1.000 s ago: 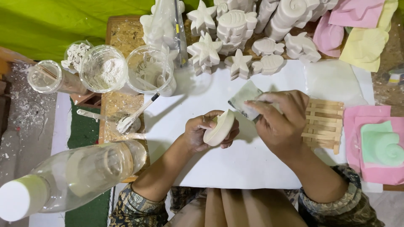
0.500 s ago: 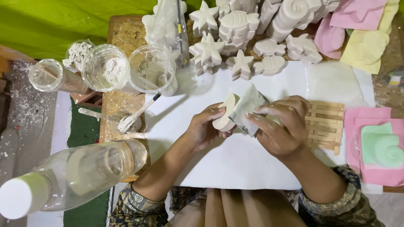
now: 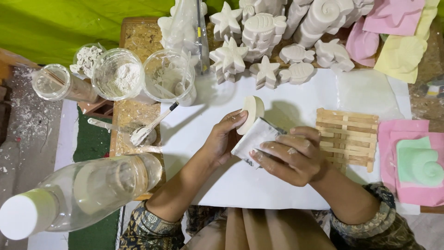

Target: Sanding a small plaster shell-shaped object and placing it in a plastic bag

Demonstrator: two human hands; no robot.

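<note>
So your left hand (image 3: 222, 141) has a grip on a small white plaster piece (image 3: 250, 113), held on edge above the white sheet (image 3: 240, 185) covering the surface. Your right hand (image 3: 289, 155) is clenched around a folded bit of sandpaper (image 3: 253, 136), pressed right against that piece. Wooden slat rack (image 3: 348, 136) sits just right, plaster stars (image 3: 229, 58) at the far side.

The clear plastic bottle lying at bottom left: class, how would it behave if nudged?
The clear plastic bottle lies on its side and is round, so it would probably roll. It looks mostly empty, so likely light. Its white cap appears on, so little should spill.
</note>
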